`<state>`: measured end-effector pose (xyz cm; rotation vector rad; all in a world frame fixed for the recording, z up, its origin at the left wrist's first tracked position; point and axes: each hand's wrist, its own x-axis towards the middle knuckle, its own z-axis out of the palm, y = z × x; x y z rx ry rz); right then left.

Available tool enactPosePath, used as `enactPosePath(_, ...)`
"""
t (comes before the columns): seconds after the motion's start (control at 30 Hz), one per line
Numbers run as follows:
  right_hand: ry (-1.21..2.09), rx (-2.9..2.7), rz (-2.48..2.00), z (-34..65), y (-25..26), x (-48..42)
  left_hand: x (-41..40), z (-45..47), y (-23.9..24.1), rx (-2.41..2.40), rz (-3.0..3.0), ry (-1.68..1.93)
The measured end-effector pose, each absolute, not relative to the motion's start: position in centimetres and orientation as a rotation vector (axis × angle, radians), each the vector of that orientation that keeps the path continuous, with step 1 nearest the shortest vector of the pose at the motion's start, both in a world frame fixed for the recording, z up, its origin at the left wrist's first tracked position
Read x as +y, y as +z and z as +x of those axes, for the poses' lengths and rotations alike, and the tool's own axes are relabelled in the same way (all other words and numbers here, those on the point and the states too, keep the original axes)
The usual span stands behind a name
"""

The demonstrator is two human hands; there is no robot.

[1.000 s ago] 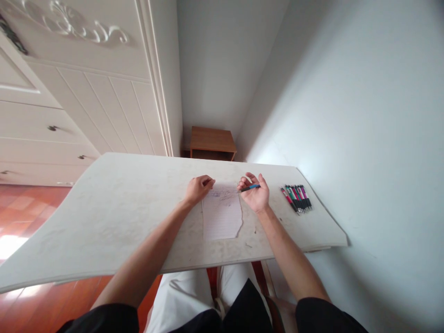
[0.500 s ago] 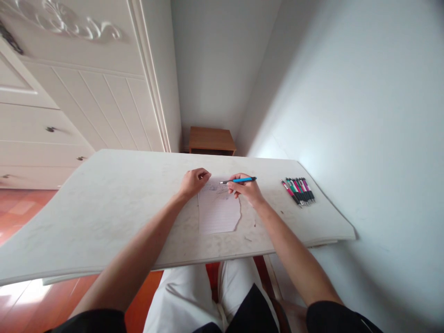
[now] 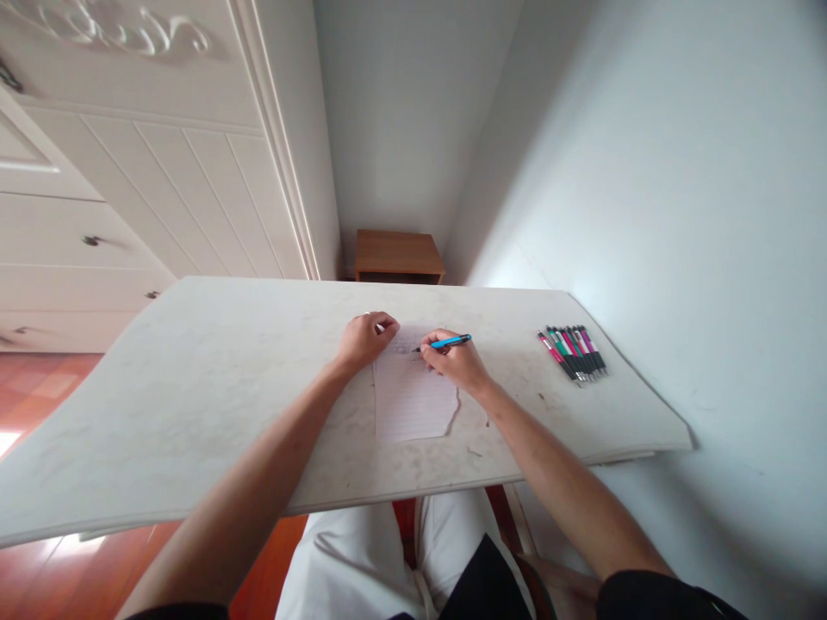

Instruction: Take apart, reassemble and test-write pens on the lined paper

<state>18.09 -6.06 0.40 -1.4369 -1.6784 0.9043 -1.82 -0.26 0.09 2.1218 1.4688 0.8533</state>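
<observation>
A sheet of lined paper (image 3: 413, 405) with a torn right edge lies on the white table, with scribbled writing across its upper part. My right hand (image 3: 456, 357) is closed round a blue pen (image 3: 452, 342) with a dark tip. The pen leans right, its tip at the writing; I cannot tell whether it touches the paper. My left hand (image 3: 365, 340) rests at the sheet's upper left edge, its fingers curled in and nothing visible in them.
To the right, a row of several pens (image 3: 575, 353) in pink, green, red and purple lies on the table (image 3: 226, 387). Small dark specks mark the tabletop near my right forearm. A wooden cabinet (image 3: 399, 251) stands beyond the far edge, white drawers (image 3: 58, 241) at left, a wall at right.
The blue pen has tilted a little, and its tip has shifted slightly right and nearer to me. My left hand stays curled by the sheet. The whole view has shifted slightly.
</observation>
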Motion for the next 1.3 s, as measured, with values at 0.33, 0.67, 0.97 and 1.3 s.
enactPosePath(0.33, 0.865, -1.718, -1.431, 18.09, 0.91, -6.29, -0.42, -1.75, 0.33, 1.488, 2.117, 0.84)
enactPosePath(0.67, 0.907, -1.725, -1.408, 18.15, 0.92, -6.24, -0.37, -1.77, 0.22, 1.477, 2.123, 0.848)
enactPosePath(0.97, 0.919, -1.607, -1.456, 18.2, 0.68, -6.16, -0.43, -1.81, 0.34, 1.497, 2.12, 0.84)
enactPosePath(1.3, 0.902, -1.611, -1.466, 18.28, 0.75, -6.17, -0.54, -1.71, 0.56, 1.502, 2.117, 0.817)
